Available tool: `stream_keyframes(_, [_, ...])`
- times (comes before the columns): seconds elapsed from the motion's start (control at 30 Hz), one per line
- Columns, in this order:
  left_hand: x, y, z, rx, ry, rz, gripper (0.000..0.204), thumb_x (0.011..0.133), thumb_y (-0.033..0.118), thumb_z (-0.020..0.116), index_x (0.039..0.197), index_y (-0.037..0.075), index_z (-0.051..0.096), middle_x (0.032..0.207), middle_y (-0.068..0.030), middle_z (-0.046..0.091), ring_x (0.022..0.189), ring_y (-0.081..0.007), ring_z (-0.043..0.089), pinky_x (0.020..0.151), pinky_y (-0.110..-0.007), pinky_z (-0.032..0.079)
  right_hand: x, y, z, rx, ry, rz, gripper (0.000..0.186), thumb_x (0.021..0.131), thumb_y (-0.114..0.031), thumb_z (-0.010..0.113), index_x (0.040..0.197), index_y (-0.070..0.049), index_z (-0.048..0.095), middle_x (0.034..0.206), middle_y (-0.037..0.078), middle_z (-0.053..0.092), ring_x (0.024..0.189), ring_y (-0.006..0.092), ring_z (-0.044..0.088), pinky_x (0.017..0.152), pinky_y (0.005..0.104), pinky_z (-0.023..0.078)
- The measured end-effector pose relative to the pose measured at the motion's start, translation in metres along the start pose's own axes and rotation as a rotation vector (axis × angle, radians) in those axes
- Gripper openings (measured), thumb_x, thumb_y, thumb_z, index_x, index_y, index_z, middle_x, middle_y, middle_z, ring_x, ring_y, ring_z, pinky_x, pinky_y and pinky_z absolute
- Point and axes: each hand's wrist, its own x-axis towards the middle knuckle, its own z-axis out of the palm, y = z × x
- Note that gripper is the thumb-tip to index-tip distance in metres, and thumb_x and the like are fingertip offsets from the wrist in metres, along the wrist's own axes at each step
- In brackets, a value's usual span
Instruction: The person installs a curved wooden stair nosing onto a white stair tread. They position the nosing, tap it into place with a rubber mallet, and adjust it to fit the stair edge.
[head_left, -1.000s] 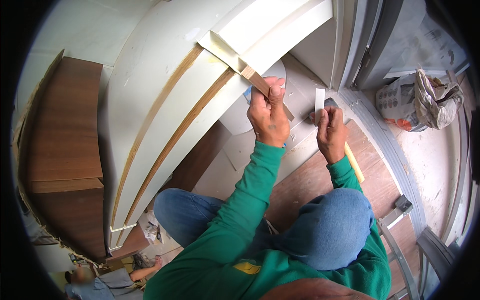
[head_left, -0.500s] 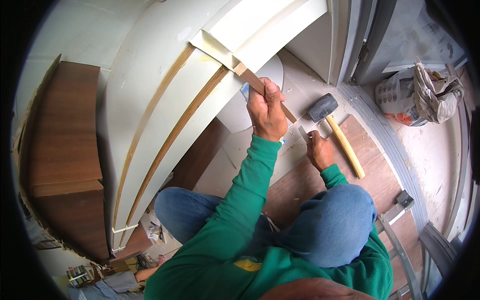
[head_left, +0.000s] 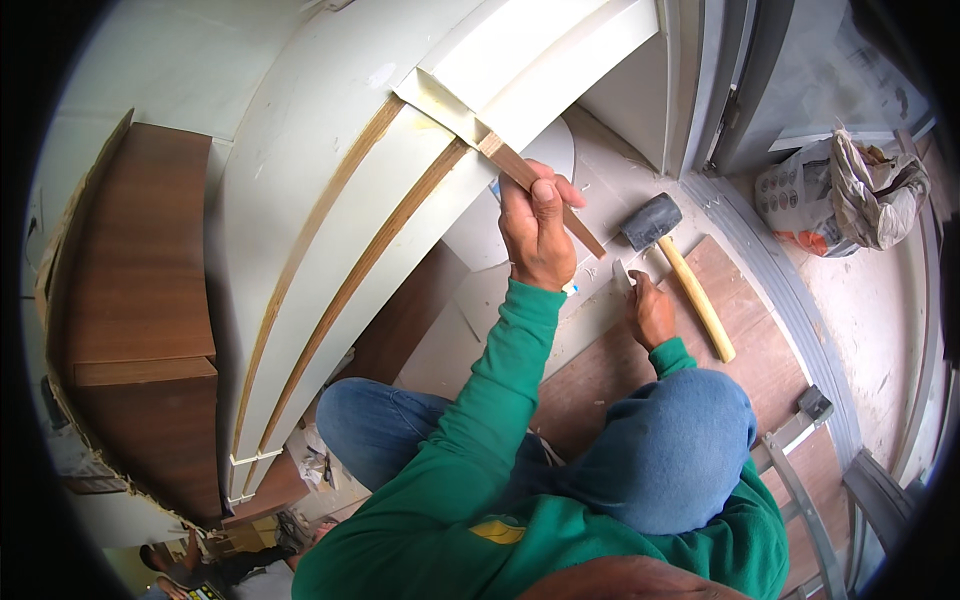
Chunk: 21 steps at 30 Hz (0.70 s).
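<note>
My left hand [head_left: 540, 240] is closed round a short brown wooden strip [head_left: 580, 234]. The strip slants down to the right; its upper end [head_left: 492, 146] is at the edge of a white panel [head_left: 400, 225], by a notch, though touching is hard to judge. My right hand [head_left: 654, 312] is closed on a tool with a narrow, pale metal blade [head_left: 621, 273]. The handle is hidden in the fist, so I cannot tell a knife from a chisel. The blade points up near the strip's lower end, apart from it. Two brown wood-edged bands run along the panel.
A rubber mallet [head_left: 690, 280] with black head and yellow handle lies right of my right hand on a brown board [head_left: 740, 300]. Farther right stand a filled bag [head_left: 850, 195] and a metal ladder-like frame [head_left: 800, 470]. Brown cabinet panels [head_left: 140, 270] stand left; another person [head_left: 190, 570] is lower left.
The view has shifted slightly. The strip's lower end has moved a little right and down, and the right hand's blade points more steeply upward. Both hands keep their hold.
</note>
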Motion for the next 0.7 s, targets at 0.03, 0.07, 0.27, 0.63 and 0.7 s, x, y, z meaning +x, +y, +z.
stream_keyframes(0.03, [-0.001, 0.0, 0.001, -0.003, 0.014, -0.013, 0.049, 0.117, 0.051, 0.043, 0.114, 0.002, 0.052, 0.084, -0.0073, 0.059, 0.082, -0.0201, 0.063, 0.088, -0.04, 0.054, -0.001, 0.002, 0.001, -0.002, -0.034, 0.015, 0.032, 0.105, -0.013, 0.055, 0.135, -0.007, 0.062, 0.105, 0.029, 0.076, 0.094, 0.0496, 0.074, 0.082, 0.0568, 0.057])
stream_keyframes(0.07, [-0.003, 0.0, 0.003, -0.008, 0.027, -0.029, 0.049, 0.117, 0.051, 0.044, 0.114, 0.002, 0.052, 0.084, -0.0073, 0.059, 0.08, -0.0199, 0.063, 0.086, -0.039, 0.055, -0.002, 0.003, 0.002, 0.022, -0.029, 0.017, 0.032, 0.104, -0.013, 0.055, 0.135, -0.006, 0.062, 0.105, 0.029, 0.076, 0.094, 0.0494, 0.074, 0.082, 0.0565, 0.057])
stream_keyframes(0.27, [-0.002, -0.01, 0.002, -0.005, 0.041, 0.016, 0.047, 0.116, 0.05, 0.047, 0.112, 0.003, 0.051, 0.084, -0.0063, 0.057, 0.077, -0.0177, 0.059, 0.081, -0.039, 0.058, -0.004, 0.0, -0.004, 0.087, -0.025, -0.009, 0.033, 0.101, -0.008, 0.059, 0.133, -0.005, 0.064, 0.105, 0.028, 0.076, 0.096, 0.049, 0.074, 0.082, 0.0553, 0.057])
stream_keyframes(0.63, [-0.04, -0.02, 0.037, -0.025, -0.016, -0.046, 0.049, 0.116, 0.047, 0.053, 0.133, 0.001, 0.055, 0.104, -0.0095, 0.065, 0.098, -0.0169, 0.061, 0.094, -0.038, 0.051, -0.003, 0.006, -0.002, 0.107, 0.027, -0.005, 0.032, 0.097, -0.005, 0.061, 0.129, -0.004, 0.067, 0.102, 0.026, 0.076, 0.094, 0.0464, 0.075, 0.082, 0.0519, 0.058])
stream_keyframes(0.7, [-0.051, -0.028, 0.032, -0.002, -0.011, -0.026, 0.05, 0.115, 0.048, 0.053, 0.134, 0.001, 0.056, 0.103, -0.0073, 0.062, 0.095, -0.0163, 0.059, 0.095, -0.037, 0.052, -0.003, 0.001, -0.004, 0.155, -0.014, 0.028, 0.032, 0.096, -0.005, 0.06, 0.128, -0.004, 0.068, 0.105, 0.027, 0.076, 0.096, 0.047, 0.074, 0.083, 0.0524, 0.058])
